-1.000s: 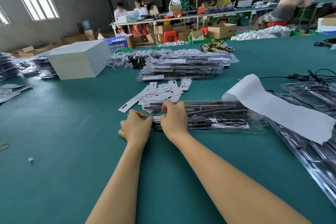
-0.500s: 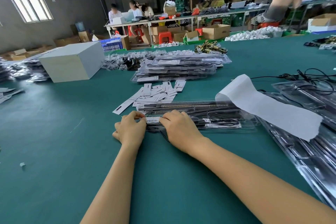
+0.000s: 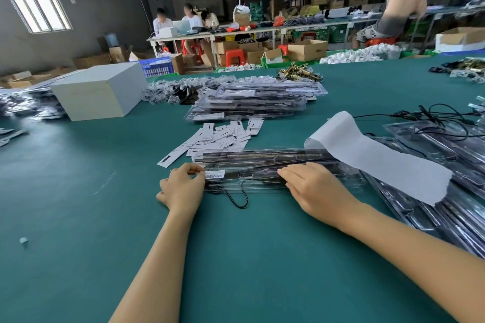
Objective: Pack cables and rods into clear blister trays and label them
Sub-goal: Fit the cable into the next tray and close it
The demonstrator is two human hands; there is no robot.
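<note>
A clear blister tray (image 3: 262,181) lies lengthwise on the green table (image 3: 78,212), holding dark rods and a black cable whose loop (image 3: 240,199) hangs out over its near edge. A white barcode label (image 3: 215,174) sits on the tray's left end. My left hand (image 3: 182,186) pinches that left end with curled fingers beside the label. My right hand (image 3: 312,186) lies flat, fingers straight, pressing on the middle of the tray. A long white paper strip (image 3: 375,155) curls over the tray's right end.
Loose white labels (image 3: 223,136) lie behind the tray, then a stack of packed trays (image 3: 252,102). More trays (image 3: 446,191) and black cables (image 3: 433,113) fill the right side. A white box (image 3: 97,92) stands at back left. People work at far tables.
My right hand has slid from the tray's left end, beside my left hand, rightward to its middle. The label and a cable loop are now uncovered. My left hand stayed.
</note>
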